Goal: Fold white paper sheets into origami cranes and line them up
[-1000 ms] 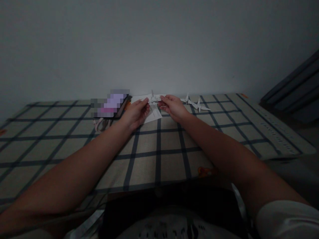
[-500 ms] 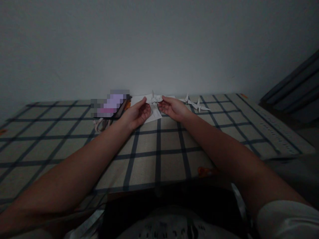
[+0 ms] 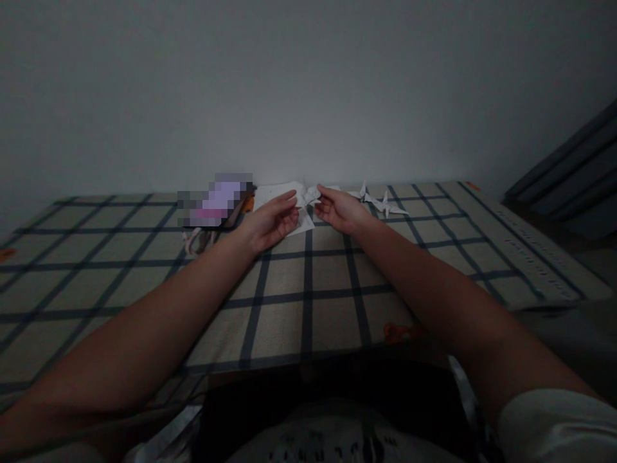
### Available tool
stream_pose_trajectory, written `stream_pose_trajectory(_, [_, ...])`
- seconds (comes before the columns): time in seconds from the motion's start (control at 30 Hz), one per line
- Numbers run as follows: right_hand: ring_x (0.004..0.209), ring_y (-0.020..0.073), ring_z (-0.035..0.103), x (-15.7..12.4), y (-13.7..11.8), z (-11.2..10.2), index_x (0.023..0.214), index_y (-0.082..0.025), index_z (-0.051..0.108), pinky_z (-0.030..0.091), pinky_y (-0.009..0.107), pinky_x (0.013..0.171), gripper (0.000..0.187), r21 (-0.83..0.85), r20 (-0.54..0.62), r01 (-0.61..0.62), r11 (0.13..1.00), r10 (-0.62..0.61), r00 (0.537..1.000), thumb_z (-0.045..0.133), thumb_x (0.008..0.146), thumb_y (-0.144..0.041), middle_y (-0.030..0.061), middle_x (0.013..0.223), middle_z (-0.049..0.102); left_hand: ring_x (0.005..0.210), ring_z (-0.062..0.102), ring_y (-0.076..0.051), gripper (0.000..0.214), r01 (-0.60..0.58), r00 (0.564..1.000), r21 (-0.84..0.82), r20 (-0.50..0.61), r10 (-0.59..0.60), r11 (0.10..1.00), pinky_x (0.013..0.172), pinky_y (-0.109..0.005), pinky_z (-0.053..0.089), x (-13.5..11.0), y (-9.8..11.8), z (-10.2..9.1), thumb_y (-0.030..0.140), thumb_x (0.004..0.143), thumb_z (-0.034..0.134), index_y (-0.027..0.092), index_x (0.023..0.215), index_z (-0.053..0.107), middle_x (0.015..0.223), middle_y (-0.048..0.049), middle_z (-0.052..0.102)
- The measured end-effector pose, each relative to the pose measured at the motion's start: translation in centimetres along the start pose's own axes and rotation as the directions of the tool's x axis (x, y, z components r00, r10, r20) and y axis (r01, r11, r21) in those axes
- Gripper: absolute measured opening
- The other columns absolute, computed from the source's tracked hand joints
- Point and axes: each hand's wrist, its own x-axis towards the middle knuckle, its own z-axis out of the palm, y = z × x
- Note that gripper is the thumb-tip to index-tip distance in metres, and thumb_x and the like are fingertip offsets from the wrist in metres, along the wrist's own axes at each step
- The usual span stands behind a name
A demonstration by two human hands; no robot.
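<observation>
A folded white paper crane [image 3: 311,195] is between my hands near the far side of the table. My right hand [image 3: 341,210] pinches its right end between thumb and fingertips, the other fingers curled below. My left hand [image 3: 274,222] is just left of the crane, thumb apart from the curled fingers, and appears to hold nothing. White paper sheets [image 3: 277,190] lie behind and beneath the hands. To the right of my right hand, more folded paper cranes [image 3: 385,204] rest on the cloth.
A checked cloth [image 3: 284,321] covers the table, which meets a plain wall [image 3: 308,90]. At the left stands a propped phone [image 3: 219,199], partly blurred out, with a pale loop strap [image 3: 197,241] below it. An orange patch [image 3: 402,332] shows near the front edge.
My left hand's fingers have come off the crane's left wing. The crane has turned and tilted in my right hand, so its upright point no longer shows clearly.
</observation>
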Motion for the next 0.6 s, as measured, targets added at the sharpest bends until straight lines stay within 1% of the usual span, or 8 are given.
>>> stream_pose_trajectory(0.1, [0.062, 0.0085, 0.056, 0.1, 0.1, 0.1, 0.079, -0.019, 0.059, 0.049, 0.022, 0.067, 0.014, -0.047, -0.006, 0.002, 0.999, -0.002, 1.000, 0.069, 0.087, -0.026, -0.0027, 0.069, 0.062, 0.068, 0.067, -0.010, 0.046, -0.044, 0.999, 0.183, -0.004, 0.046, 0.982, 0.064, -0.022, 0.058, -0.1, -0.3, -0.2, 0.012, 0.071, 0.079, 0.020, 0.115, 0.067, 0.091, -0.0031, 0.071])
stream_pose_trajectory(0.2, [0.059, 0.0077, 0.054, 0.4, 0.3, -0.1, 0.077, -0.018, 0.058, 0.046, 0.020, 0.061, 0.017, -0.092, -0.027, 0.000, 0.996, -0.002, 1.000, 0.069, 0.087, -0.026, -0.0032, 0.065, 0.060, 0.079, 0.068, -0.015, 0.050, -0.151, 0.985, 0.350, -0.030, 0.172, 0.924, 0.064, -0.026, 0.058, -0.1, -0.6, -0.4, 0.018, 0.067, 0.080, 0.021, 0.115, 0.067, 0.099, -0.0043, 0.070])
stream_pose_trajectory(0.27, [0.058, 0.0074, 0.053, 0.7, 0.5, -0.3, 0.076, -0.018, 0.058, 0.045, 0.020, 0.059, 0.018, -0.115, -0.018, 0.023, 0.993, -0.025, 1.000, 0.071, 0.086, -0.027, -0.0032, 0.065, 0.060, 0.084, 0.068, -0.015, 0.052, -0.205, 0.974, 0.414, 0.001, 0.225, 0.887, 0.065, -0.025, 0.058, -0.1, -0.8, -0.5, 0.020, 0.065, 0.081, 0.023, 0.115, 0.067, 0.106, -0.0043, 0.068])
stream_pose_trajectory(0.33, [0.057, 0.0074, 0.053, 0.9, 0.8, -0.4, 0.076, -0.018, 0.060, 0.045, 0.020, 0.059, 0.019, -0.137, 0.029, 0.050, 0.989, -0.047, 0.998, 0.072, 0.085, -0.028, -0.0033, 0.065, 0.060, 0.083, 0.068, -0.015, 0.056, -0.220, 0.974, 0.462, 0.054, 0.221, 0.859, 0.066, -0.025, 0.057, -0.4, -0.8, -0.3, 0.019, 0.065, 0.080, 0.024, 0.119, 0.066, 0.105, -0.0037, 0.068])
stream_pose_trajectory(0.4, [0.059, 0.0076, 0.054, 0.9, 1.0, -0.6, 0.077, -0.017, 0.061, 0.045, 0.021, 0.060, 0.019, -0.160, 0.107, 0.076, 0.984, -0.059, 0.993, 0.073, 0.084, -0.030, -0.0029, 0.065, 0.060, 0.080, 0.069, -0.015, 0.062, -0.204, 0.979, 0.496, 0.113, 0.170, 0.844, 0.067, -0.026, 0.057, -0.8, -0.8, 0.0, 0.020, 0.068, 0.078, 0.026, 0.128, 0.061, 0.092, -0.0019, 0.068])
stream_pose_trajectory(0.47, [0.062, 0.0080, 0.055, 0.8, 1.2, -0.6, 0.078, -0.016, 0.063, 0.047, 0.022, 0.062, 0.019, -0.179, 0.179, 0.111, 0.978, -0.078, 0.981, 0.074, 0.083, -0.031, -0.0021, 0.067, 0.061, 0.077, 0.070, -0.015, 0.064, -0.218, 0.975, 0.501, 0.149, 0.165, 0.838, 0.068, -0.025, 0.057, -1.3, -0.7, 0.3, 0.019, 0.070, 0.077, 0.026, 0.130, 0.058, 0.083, 0.0006, 0.067])
stream_pose_trajectory(0.53, [0.063, 0.0081, 0.055, 0.6, 1.3, -0.5, 0.077, -0.016, 0.063, 0.047, 0.022, 0.063, 0.020, -0.202, 0.203, 0.149, 0.968, -0.107, 0.973, 0.076, 0.081, -0.032, -0.0020, 0.068, 0.061, 0.079, 0.071, -0.017, 0.063, -0.212, 0.975, 0.491, 0.169, 0.147, 0.845, 0.067, -0.026, 0.057, -1.5, -0.6, 0.6, 0.021, 0.070, 0.079, 0.027, 0.129, 0.057, 0.082, 0.0012, 0.068])
stream_pose_trajectory(0.6, [0.063, 0.0078, 0.055, 0.4, 1.3, -0.4, 0.078, -0.017, 0.064, 0.047, 0.022, 0.063, 0.020, -0.232, 0.185, 0.175, 0.957, -0.133, 0.974, 0.077, 0.079, -0.031, -0.0027, 0.068, 0.061, 0.078, 0.072, -0.018, 0.060, -0.200, 0.976, 0.479, 0.172, 0.132, 0.855, 0.065, -0.027, 0.057, -1.5, -0.5, 0.6, 0.025, 0.070, 0.082, 0.027, 0.124, 0.056, 0.083, 0.0003, 0.069])
